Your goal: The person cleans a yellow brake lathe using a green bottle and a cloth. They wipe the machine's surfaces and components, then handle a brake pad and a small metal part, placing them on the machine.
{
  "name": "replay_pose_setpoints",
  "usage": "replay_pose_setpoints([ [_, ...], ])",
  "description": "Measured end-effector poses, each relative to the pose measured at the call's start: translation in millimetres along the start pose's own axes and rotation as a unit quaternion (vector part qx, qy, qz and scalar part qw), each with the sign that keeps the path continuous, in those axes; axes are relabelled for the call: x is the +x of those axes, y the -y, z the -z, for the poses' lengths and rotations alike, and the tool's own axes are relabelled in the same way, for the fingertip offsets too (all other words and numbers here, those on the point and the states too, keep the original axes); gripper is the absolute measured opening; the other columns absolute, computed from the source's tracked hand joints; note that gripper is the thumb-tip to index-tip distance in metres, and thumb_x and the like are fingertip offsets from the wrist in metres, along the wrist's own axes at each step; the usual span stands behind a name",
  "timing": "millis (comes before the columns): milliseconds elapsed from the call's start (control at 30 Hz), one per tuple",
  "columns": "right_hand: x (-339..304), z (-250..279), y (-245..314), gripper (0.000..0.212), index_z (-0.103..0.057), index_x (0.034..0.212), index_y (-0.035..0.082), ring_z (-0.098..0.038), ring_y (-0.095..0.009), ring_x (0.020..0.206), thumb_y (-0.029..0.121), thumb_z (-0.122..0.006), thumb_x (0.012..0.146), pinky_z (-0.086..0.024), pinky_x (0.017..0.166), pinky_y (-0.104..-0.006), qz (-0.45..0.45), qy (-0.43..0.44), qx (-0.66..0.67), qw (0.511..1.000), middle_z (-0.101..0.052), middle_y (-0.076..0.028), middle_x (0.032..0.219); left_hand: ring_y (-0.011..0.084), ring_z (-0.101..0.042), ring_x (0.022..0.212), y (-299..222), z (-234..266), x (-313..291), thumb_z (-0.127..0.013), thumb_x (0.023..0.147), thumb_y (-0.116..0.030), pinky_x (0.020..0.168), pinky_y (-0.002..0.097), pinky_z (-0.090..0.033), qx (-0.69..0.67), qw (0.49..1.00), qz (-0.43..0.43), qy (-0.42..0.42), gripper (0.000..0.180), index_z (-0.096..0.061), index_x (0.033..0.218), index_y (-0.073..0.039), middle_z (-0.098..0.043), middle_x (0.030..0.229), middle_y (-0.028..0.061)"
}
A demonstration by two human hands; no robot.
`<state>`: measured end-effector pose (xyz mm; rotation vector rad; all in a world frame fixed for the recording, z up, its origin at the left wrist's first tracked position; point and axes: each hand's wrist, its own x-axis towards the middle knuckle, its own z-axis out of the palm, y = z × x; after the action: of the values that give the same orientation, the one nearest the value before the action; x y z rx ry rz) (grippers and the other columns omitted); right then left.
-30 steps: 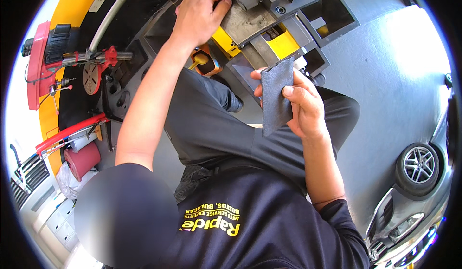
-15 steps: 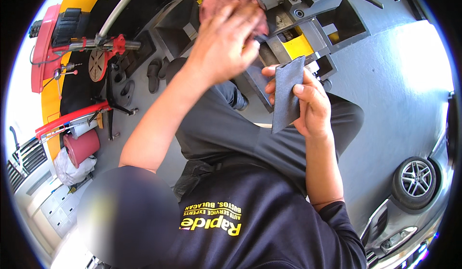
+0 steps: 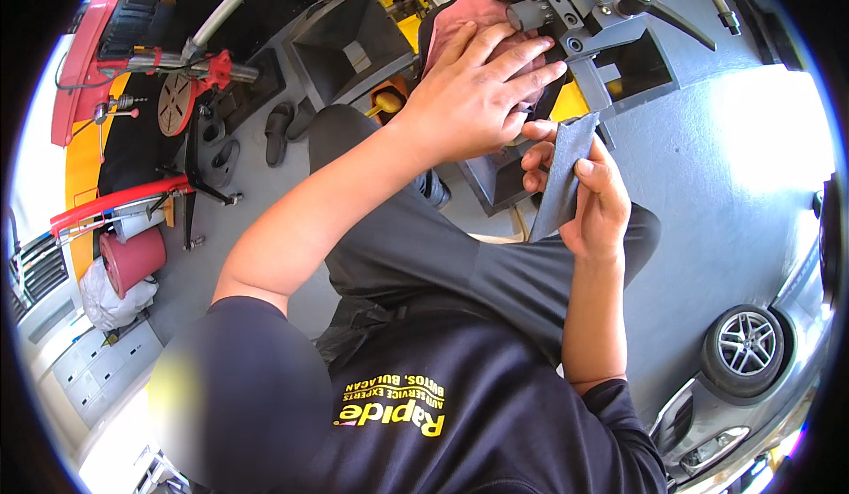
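Note:
My left hand (image 3: 482, 87) lies with its fingers spread over a pink rag (image 3: 451, 27), pressed against something dark at the machine. What is under the rag is mostly hidden. Close by on the right, my right hand (image 3: 597, 198) grips a dark grey folded sheet (image 3: 564, 171) that looks like sandpaper, held upright between thumb and fingers. The sheet's top end is just below the machine's metal tool holder (image 3: 570, 21), which carries round knobs and a black lever (image 3: 672, 21).
Around my hands stands a black and yellow machine with a deep tray (image 3: 349, 47). To the left are a red drill press (image 3: 93, 52), slippers (image 3: 279, 131) and a red bucket (image 3: 133, 260). A grey car with its wheel (image 3: 747, 350) is at the lower right.
My left hand and the pink rag have moved right and slightly down, and the fingers have spread. My right hand has shifted slightly right with the grey sheet.

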<state>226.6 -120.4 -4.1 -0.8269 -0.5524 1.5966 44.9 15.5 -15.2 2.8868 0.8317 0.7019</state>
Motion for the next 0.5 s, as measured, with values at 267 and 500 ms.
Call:
replay_pose_setpoints([
  [267,-3.9,-12.1,0.5,0.058,-0.058,0.138,-0.009,-0.071,-0.028,0.107,0.031,-0.067,0.096,-0.059,0.088,-0.0412,-0.02,0.014,-0.008,1.0,-0.066,-0.028,0.141,0.0352,-0.063,0.138,10.2,17.2,-17.1,-0.076,0.079,0.003,0.122,0.0488,-0.046,-0.231,0.965,-0.081,0.093,0.063,-0.073,0.141,-0.01,-0.069,0.151,0.0095],
  [500,-16.8,11.0,5.0,0.057,-0.062,0.139,-0.01,-0.076,-0.026,0.108,0.022,-0.061,0.092,-0.06,0.097,-0.0392,0.022,0.064,0.044,0.997,-0.07,-0.028,0.138,0.0189,-0.071,0.101,63.6,90.2,2.8,-0.05,0.091,0.014,0.096,0.0335,-0.057,-0.228,0.937,0.208,-0.163,0.058,-0.069,0.143,-0.006,-0.075,0.12,0.0098],
])
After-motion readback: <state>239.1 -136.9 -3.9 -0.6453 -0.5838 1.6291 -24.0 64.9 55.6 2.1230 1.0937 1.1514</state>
